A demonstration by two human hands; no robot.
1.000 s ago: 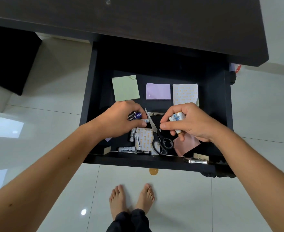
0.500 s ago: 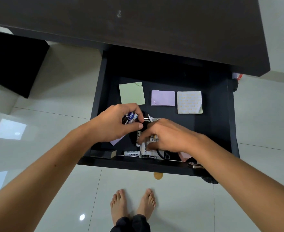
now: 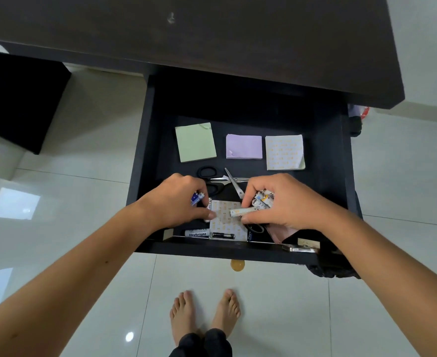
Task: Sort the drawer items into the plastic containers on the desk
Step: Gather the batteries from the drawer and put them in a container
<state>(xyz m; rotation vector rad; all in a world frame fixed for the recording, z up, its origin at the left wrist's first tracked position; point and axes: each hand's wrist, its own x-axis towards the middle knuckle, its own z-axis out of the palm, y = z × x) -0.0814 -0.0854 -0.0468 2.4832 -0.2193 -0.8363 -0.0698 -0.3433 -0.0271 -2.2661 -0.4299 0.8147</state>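
A dark drawer (image 3: 145,155) is pulled out from under the dark tabletop (image 3: 212,34). Both hands reach down into its front part.

The left hand (image 3: 176,202) has its fingers (image 3: 199,188) curled around a blue and white battery (image 3: 196,198). Its thumb tip rests at the edge of a small patterned paper pad (image 3: 225,222) that lies flat in the drawer.

The right hand (image 3: 284,199) has its fingers curled tight around a bunch of white batteries (image 3: 262,200). One more white battery (image 3: 240,212) is pinched low in this hand and pokes out sideways over the patterned pad.

At the front edge of the drawer lie a white battery with the word Heybright (image 3: 198,233) and a black battery (image 3: 222,236) just beside it. A pink paper (image 3: 282,234) peeks out from under the right hand.

Black-handled scissors (image 3: 220,179) lie open just behind the two hands. A second black scissor handle shows under the right hand.

Farther back sit three pads in a row: a green pad (image 3: 195,142), a purple pad (image 3: 243,146), and a white patterned pad (image 3: 284,152). They are apart from each other.

Below the drawer are two bare feet (image 3: 204,315) on the shiny white tile floor (image 3: 83,292).
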